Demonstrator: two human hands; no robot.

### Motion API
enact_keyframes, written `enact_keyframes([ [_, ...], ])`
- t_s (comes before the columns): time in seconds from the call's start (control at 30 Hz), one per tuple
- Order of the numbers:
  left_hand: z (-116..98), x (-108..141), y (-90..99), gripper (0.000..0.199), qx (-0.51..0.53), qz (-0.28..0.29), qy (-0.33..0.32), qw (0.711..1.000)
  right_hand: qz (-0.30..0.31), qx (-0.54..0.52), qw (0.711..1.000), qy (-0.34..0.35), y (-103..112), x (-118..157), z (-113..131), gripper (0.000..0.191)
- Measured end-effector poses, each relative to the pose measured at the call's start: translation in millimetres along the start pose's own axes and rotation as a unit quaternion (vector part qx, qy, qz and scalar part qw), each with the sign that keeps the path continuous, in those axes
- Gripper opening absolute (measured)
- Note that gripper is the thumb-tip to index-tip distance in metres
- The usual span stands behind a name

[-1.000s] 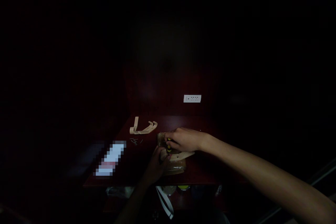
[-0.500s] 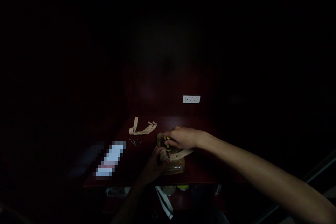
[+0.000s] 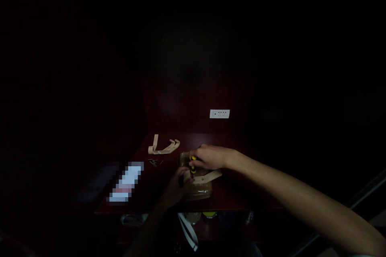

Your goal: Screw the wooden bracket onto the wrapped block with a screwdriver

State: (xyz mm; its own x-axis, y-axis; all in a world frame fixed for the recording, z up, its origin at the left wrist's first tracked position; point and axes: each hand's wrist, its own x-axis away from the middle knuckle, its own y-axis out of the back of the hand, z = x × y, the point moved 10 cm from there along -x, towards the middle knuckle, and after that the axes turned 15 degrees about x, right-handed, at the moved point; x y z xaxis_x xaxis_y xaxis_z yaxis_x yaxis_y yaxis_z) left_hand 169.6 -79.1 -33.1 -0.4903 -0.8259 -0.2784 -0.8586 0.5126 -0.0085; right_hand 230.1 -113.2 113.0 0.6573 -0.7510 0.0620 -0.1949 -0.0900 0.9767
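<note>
Right hand (image 3: 212, 156) sits slightly farther left than 1.0 s ago; little else has shifted. Its fingers curl around the yellow-and-black handle (image 3: 193, 170), tip end low near the wooden strip (image 3: 209, 177). Left hand (image 3: 174, 188) pinches the strip's left end, across a taped packet (image 3: 200, 190) on the table (image 3: 141, 200). Strip looks light, stiff, smooth; could twist under load, maybe split around its hole. Best hold: flat sides beside the curved end, fingertips off the tool's line.
</note>
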Motion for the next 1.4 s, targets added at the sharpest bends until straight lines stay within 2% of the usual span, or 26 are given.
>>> enact_keyframes([
  [0.1,1.6,-2.5,2.6,0.036,0.001,-0.027,0.006,1.000,-0.009,-0.001,1.000,0.006,1.4,-0.7,0.9,0.031],
  [0.23,10.4,-4.8,4.0,0.038,-0.011,-0.032,0.019,0.999,0.001,0.013,1.000,-0.018,-2.0,-2.1,-3.7,0.035],
  [0.43,17.3,-5.9,10.4,0.038,-0.054,-0.045,0.000,0.998,0.003,-0.004,1.000,-0.024,-6.3,-2.3,-5.3,0.032],
  [0.8,12.7,-5.8,12.6,0.037,-0.091,-0.049,-0.009,0.995,0.008,-0.009,0.999,-0.033,-5.4,0.9,-5.3,0.032],
  [1.07,16.4,-6.8,8.6,0.036,-0.033,-0.034,0.010,0.999,0.029,-0.013,0.999,-0.041,-14.7,5.2,-3.4,0.032],
  [1.4,7.0,-4.7,5.9,0.028,-0.057,-0.034,0.004,0.998,0.049,0.078,0.992,-0.087,-12.9,2.8,-11.0,0.045],
])
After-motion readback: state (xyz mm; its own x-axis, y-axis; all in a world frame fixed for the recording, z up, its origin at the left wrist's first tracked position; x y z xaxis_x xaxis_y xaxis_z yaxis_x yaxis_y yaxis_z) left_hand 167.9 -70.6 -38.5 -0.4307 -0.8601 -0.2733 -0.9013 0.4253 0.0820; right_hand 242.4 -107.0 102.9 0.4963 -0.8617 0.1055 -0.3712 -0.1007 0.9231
